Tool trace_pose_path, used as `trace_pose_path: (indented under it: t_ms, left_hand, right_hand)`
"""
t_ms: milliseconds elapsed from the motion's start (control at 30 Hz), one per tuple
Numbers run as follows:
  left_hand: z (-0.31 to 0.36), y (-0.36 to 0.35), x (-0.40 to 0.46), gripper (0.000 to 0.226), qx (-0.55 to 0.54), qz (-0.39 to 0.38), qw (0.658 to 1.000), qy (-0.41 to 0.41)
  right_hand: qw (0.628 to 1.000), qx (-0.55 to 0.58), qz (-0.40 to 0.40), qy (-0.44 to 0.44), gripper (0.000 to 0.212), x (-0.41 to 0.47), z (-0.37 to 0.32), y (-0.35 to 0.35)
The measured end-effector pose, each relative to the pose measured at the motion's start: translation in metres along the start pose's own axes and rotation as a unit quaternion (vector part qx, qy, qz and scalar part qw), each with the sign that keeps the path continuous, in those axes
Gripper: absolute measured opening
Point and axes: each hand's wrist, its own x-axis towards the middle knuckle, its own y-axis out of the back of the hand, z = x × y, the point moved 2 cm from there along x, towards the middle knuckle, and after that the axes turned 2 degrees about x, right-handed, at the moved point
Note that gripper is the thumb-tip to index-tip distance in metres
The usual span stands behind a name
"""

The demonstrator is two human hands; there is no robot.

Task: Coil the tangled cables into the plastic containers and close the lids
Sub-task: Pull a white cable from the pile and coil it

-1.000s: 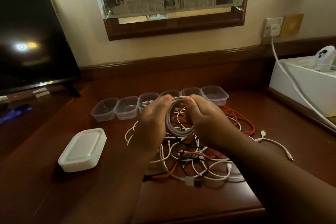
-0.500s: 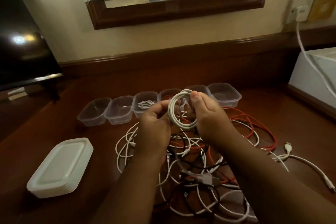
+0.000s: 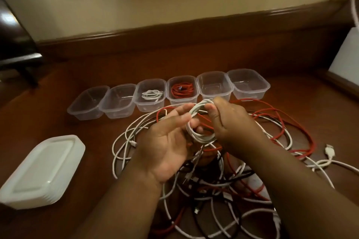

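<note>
A coiled white cable (image 3: 198,122) hangs above a tangle of white, red and black cables (image 3: 219,172) on the wooden desk. My right hand (image 3: 231,122) pinches the coil's top and side. My left hand (image 3: 167,141) lies palm up beside it, fingers spread, fingertips touching the coil's left edge. Behind stands a row of several clear lidless plastic containers (image 3: 120,101). One holds a coiled white cable (image 3: 152,94), its right neighbour a coiled red cable (image 3: 182,90); the others look empty. A stack of white lids (image 3: 41,170) lies at the left.
A white box (image 3: 347,54) stands at the right edge with a white cord (image 3: 354,2) running down from the wall. A dark TV stand (image 3: 17,58) is at the far left. The desk's raised back rail (image 3: 174,31) runs behind the containers.
The view has tipped down and closer. My left hand has loosened from a closed hold on the coil to an open palm; the coil has dropped a little lower, toward the tangle.
</note>
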Motion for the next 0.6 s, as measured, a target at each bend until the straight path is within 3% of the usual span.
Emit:
trace_pose_path:
  t_ms: [100,233,300,400,433,500,600]
  left_hand:
    - [-0.005,-0.002,0.002,0.039,0.143,0.058,0.986,-0.062]
    - [-0.008,-0.003,-0.001,0.037,0.346,0.130,0.914,-0.166]
    - [-0.007,-0.002,-0.003,0.028,0.453,0.160,0.852,-0.208]
    - [0.000,0.001,-0.008,0.013,0.607,0.215,0.703,-0.301]
    - [0.001,0.002,-0.008,0.010,0.627,0.215,0.682,-0.309]
    - [0.000,0.003,-0.009,0.009,0.613,0.217,0.708,-0.275]
    - [0.002,0.001,-0.007,0.014,0.423,0.220,0.861,-0.176]
  right_hand:
    - [1.000,-0.009,-0.006,0.002,0.047,-0.001,-0.001,-0.003]
    - [1.000,-0.017,0.023,0.009,0.033,-0.007,-0.002,0.001]
    - [0.999,-0.024,0.039,0.010,0.036,-0.009,-0.003,0.004]
    - [0.998,-0.043,0.050,0.011,0.036,-0.010,-0.002,0.005]
    - [0.998,-0.046,0.048,0.007,0.034,-0.010,-0.001,0.005]
    - [0.998,-0.048,0.048,0.008,0.038,-0.010,0.001,0.007]
    - [0.998,-0.041,0.053,0.016,0.033,-0.009,0.003,0.010]
